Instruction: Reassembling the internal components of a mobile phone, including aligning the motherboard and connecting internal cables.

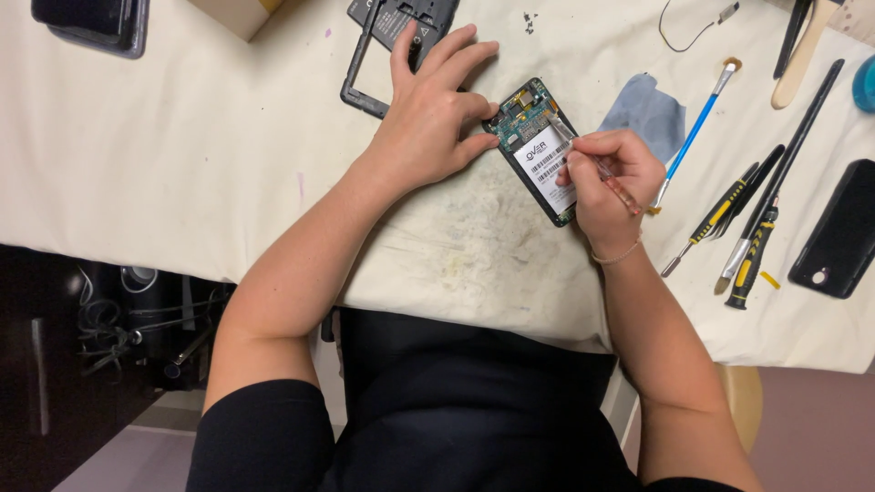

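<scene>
Head view, centre: opened phone point(538, 150) flat on the cloth-covered table point(182, 146), back cover off, green circuit board exposed at its upper end, white-labelled battery below.
Left hand point(428, 114): spread flat, palm down, just left of the phone; thumb and forefinger tips touching the phone's upper left edge, remaining fingers resting across a black phone frame point(374, 64).
Right hand point(606, 178): curled, fingers pinched together on a slim screwdriver point(592, 164) with a clear handle; tip set on the upper part of the phone near the board.
Right of centre: grey cloth point(647, 109) lying just beyond the right hand.
Right side: blue-handled brush point(697, 128), then yellow-and-black screwdrivers point(743, 232) lying side by side, slanted.
Far right edge: black phone point(834, 232) lying flat, well apart from the hands.
Upper left corner: dark device point(91, 23), partly cut off by the frame.
Upper right: thin black wire point(693, 27) and a pale spatula-like tool point(802, 55).
Bottom of frame: dark clothing of the seated person, table edge above it.
</scene>
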